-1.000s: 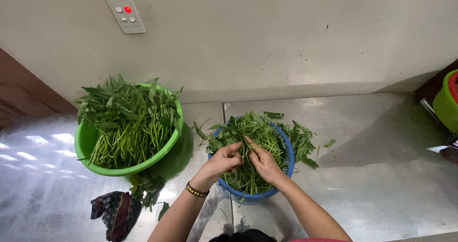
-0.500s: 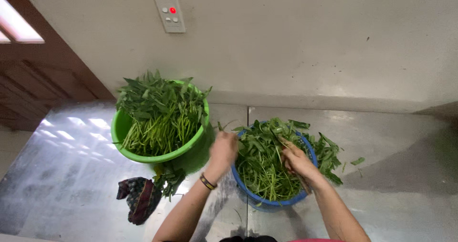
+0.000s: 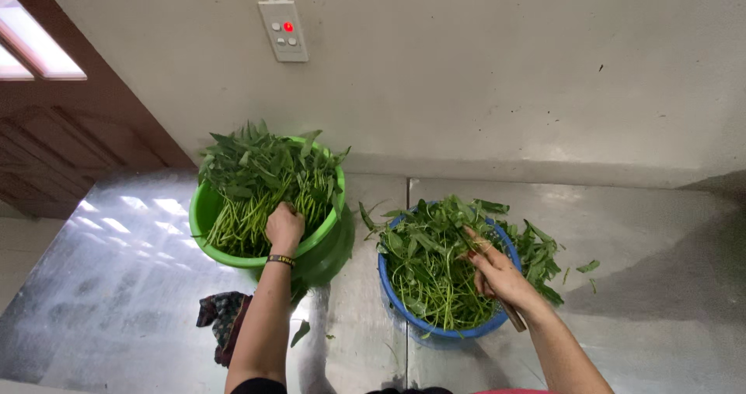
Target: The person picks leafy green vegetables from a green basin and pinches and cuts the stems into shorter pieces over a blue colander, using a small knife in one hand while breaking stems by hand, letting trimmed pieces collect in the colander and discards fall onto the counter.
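A green basin full of long-stemmed leafy greens stands on the left of a shiny metal surface. My left hand, with a dark bracelet at the wrist, reaches into it and closes on a bunch of the stems. A blue basin to the right holds more cut greens. My right hand rests over its right side, shut on a thin stick-like handle, likely a knife.
Loose leaves spill over the blue basin's right side onto the metal surface. A dark patterned cloth lies in front of the green basin. A switch panel with a red light hangs on the wall. A wooden door stands at left.
My left hand has left the blue basin and moved left into the green basin's greens. My right hand stays at the blue basin. The view has shifted left.
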